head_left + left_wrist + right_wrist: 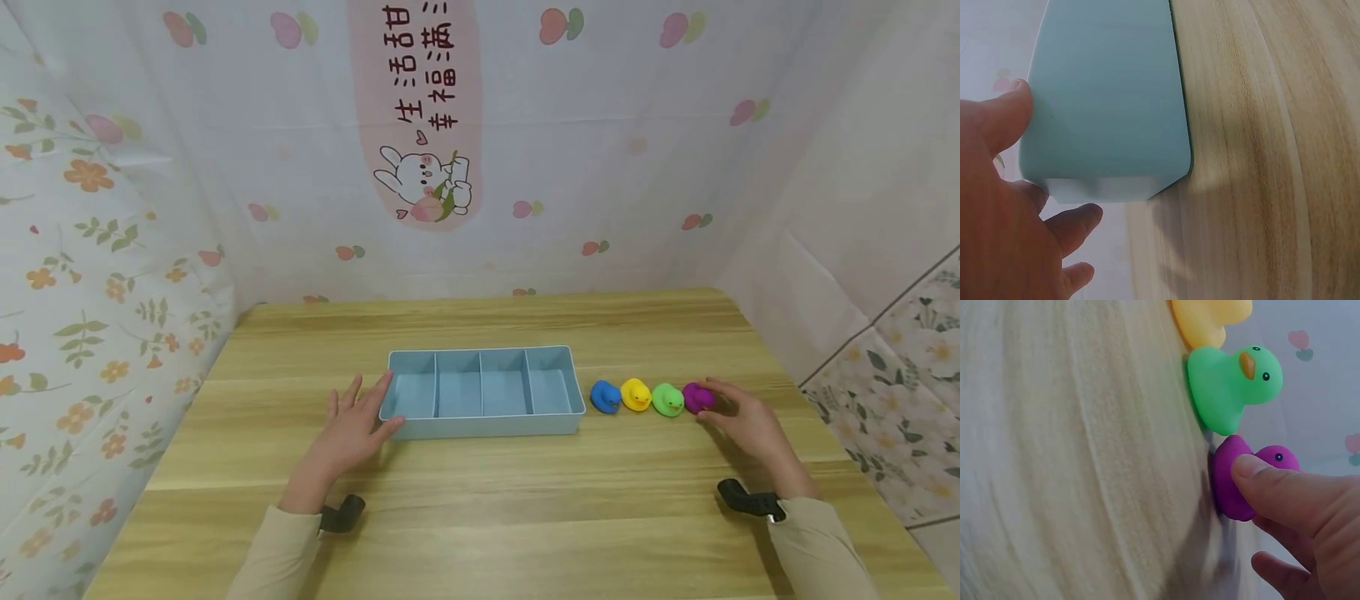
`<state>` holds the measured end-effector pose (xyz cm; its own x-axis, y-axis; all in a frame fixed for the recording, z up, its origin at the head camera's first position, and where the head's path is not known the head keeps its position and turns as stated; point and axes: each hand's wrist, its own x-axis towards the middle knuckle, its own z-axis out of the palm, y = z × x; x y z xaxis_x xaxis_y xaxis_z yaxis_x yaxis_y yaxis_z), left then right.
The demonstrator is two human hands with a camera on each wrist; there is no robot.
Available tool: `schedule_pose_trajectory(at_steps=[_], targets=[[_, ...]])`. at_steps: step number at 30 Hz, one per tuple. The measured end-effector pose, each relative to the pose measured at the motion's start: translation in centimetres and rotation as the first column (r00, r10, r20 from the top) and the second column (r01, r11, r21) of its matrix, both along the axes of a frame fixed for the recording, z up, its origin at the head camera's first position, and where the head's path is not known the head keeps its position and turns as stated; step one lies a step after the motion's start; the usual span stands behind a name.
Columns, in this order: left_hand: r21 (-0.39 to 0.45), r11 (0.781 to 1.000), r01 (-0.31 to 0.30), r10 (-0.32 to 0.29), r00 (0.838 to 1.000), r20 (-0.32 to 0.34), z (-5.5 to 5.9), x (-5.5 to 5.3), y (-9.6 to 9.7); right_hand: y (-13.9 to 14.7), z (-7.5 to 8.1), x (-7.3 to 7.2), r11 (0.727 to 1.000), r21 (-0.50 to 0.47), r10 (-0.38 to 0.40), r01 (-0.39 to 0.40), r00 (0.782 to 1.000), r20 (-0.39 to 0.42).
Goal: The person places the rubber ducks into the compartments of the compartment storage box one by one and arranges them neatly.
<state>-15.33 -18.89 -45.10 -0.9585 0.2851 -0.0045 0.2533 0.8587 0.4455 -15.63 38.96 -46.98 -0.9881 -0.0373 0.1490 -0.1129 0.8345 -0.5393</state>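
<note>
A light blue tray (480,427) with several compartments sits mid-table. At its left end my left hand (351,429) rests with fingers spread; the thumb touches the front rim near the corner and the index finger lies along the end wall. The left wrist view shows the tray's long wall (1104,94) up close. To the right of the tray, a blue duck (605,397), a yellow duck (636,394), a green duck (667,400) and a purple duck (1229,481) stand in a row. My right hand (750,425) pinches the purple duck, which still touches the table.
The wooden table (480,517) runs out to a white printed cloth (600,167) hanging behind it. A flowered cloth (97,250) hangs on the left and pale panels (870,208) stand on the right.
</note>
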Motion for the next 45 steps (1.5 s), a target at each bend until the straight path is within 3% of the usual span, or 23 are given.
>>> schedule_pose_trajectory(at_steps=[16, 26, 32, 45], targets=[[0.008, 1.000, 0.017, -0.016, 1.000, -0.026, -0.2, 0.0, 0.0, -0.4, -0.3, 0.2, 0.999, 0.009, -0.039, 0.040, 0.998, -0.053], [0.048, 0.998, 0.051, -0.048, 0.997, -0.058, -0.3, 0.0, -0.1, -1.3, 1.4, 0.2, 0.997, -0.015, -0.083, 0.082, 0.996, -0.036], [0.110, 0.992, 0.061, -0.058, 0.998, -0.035, -0.2, 0.0, 0.0, -2.2, 2.6, 0.3, 0.993, -0.041, -0.112, 0.111, 0.994, -0.014], [0.149, 0.987, 0.053, -0.053, 0.999, -0.003, -0.5, -0.1, 0.0, -4.0, 3.6, -0.3, 0.993, -0.100, -0.075, 0.068, 0.995, -0.064]])
